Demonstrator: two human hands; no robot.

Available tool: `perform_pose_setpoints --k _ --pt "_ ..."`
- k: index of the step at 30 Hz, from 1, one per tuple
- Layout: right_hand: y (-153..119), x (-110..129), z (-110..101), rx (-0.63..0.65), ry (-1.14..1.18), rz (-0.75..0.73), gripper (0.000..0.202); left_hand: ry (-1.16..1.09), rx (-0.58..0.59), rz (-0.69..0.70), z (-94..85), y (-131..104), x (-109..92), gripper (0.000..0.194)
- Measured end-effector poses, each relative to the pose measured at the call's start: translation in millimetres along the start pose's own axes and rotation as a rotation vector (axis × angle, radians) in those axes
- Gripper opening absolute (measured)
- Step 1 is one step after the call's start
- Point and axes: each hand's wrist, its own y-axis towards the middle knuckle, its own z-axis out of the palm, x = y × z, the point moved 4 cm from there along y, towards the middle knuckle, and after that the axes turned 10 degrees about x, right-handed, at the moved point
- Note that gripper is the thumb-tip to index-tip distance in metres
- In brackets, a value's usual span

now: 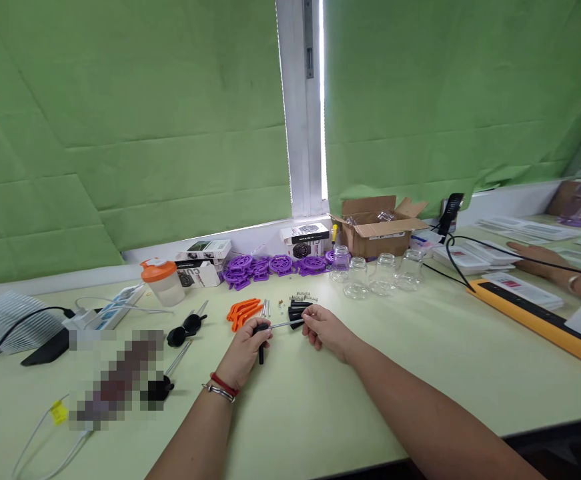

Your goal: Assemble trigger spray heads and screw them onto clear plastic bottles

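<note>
My left hand (250, 345) is closed round a black plastic part with a thin metal rod (284, 325) sticking out to the right. My right hand (326, 331) pinches the far end of that rod; anything smaller between its fingertips is hidden. Just behind the right fingers lie several black tapered pieces (297, 308). Springs (304, 297) and tiny brass-coloured bits (281, 305) lie beyond. Orange handles (243, 313) and silver pins (266, 307) are beyond my left hand. Farther left rest black parts with metal rods (193, 324), like the one I hold.
Purple plastic pieces (281, 265) line the back, near printed boxes (305, 235). Glass jars (383, 275) stand before an open carton (385, 230). An orange-lidded cup (163, 283) and a power strip (120, 307) are left. At right, another person's arm (550, 267) reaches over white packages.
</note>
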Motion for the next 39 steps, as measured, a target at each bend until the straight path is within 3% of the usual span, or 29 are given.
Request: perform_pose_setpoints --k 9,18,39 --pt "1.4 -4.0 -0.2 0.005 -0.028 -0.01 0.011 -0.022 -0.002 -0.018 0.9 0.9 0.5 0.026" --pt "3.8 -4.9 1.3 -0.003 -0.085 0.01 0.028 0.001 0.022 -0.012 -3.0 2.0 6.7 0.028" --pt "7.1 -9.6 1.6 -0.012 -0.099 0.035 0.031 0.046 0.045 0.006 -3.1 1.3 4.4 0.03"
